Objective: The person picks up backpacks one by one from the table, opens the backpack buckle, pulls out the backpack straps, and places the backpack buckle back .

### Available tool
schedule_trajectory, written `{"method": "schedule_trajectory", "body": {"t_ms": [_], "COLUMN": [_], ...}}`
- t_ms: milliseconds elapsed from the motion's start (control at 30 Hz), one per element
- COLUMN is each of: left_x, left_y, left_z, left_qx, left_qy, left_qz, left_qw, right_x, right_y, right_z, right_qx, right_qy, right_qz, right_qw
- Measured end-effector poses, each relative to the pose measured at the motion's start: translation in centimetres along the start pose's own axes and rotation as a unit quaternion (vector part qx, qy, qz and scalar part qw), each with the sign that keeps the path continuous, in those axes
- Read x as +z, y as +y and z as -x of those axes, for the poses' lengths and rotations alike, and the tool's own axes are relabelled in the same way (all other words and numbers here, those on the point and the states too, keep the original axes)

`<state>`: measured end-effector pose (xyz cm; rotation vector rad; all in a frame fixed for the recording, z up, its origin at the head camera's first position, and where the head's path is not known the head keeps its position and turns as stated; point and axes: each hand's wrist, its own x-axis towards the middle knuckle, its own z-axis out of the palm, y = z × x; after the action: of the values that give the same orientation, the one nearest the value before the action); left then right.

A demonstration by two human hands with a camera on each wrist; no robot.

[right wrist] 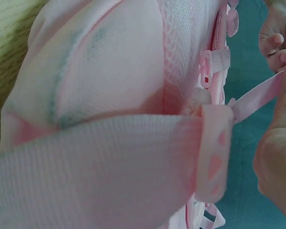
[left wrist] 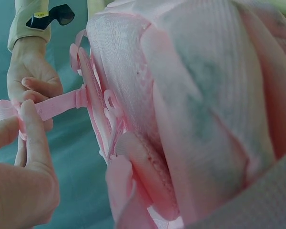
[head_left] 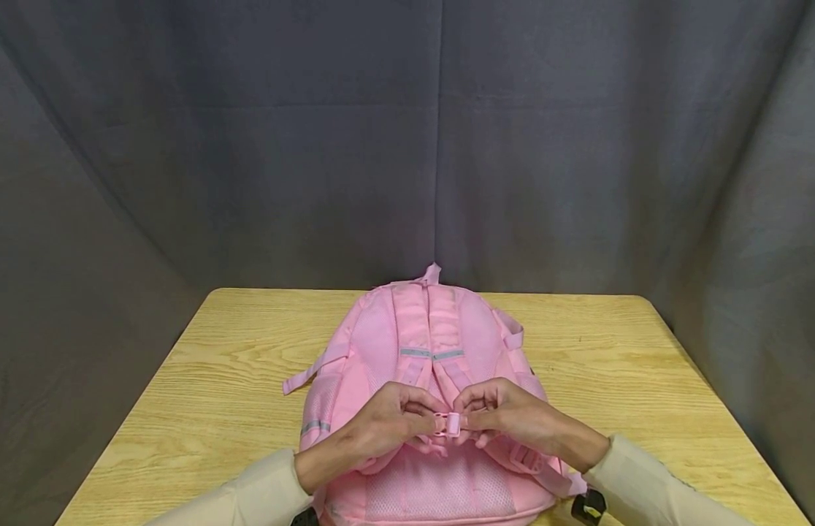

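Observation:
A pink backpack lies with its shoulder straps facing up. Over its lower middle, both hands meet at a small pink plastic buckle on a strap. My left hand pinches the buckle's left side between thumb and fingers. From the other side, my right hand pinches it at its right edge. A length of pink webbing stretches from the backpack to the fingers in the left wrist view. The fingers partly cover the buckle, so whether its halves are joined cannot be told.
The backpack rests on a wood-grain table. Loose side straps hang out, one at the left and another at the lower right. A wide strap with a plastic slider fills the right wrist view's foreground. Dark grey curtains surround the table.

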<state>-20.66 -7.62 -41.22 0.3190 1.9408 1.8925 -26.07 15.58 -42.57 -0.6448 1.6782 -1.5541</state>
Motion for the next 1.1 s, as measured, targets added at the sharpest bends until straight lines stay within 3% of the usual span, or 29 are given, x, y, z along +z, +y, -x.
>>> {"method": "schedule_trajectory", "body": {"t_ms": [700, 1100], "left_x": [-0.12, -0.08], "left_y": [0.18, 0.38], "left_z": [0.08, 0.07], "left_qx": [-0.002, -0.007], "left_qy": [0.001, -0.010], "left_qz": [0.003, 0.020], "left_qw": [1.0000, 0.9997], "right_x": [0.05, -0.14], "right_y": [-0.13, 0.04], "right_z": [0.15, 0.17], "right_qx": [0.001, -0.018], "right_qy": [-0.031, -0.062], "right_qz": [-0.069, -0.077], "right_qw": [0.997, 0.995]}}
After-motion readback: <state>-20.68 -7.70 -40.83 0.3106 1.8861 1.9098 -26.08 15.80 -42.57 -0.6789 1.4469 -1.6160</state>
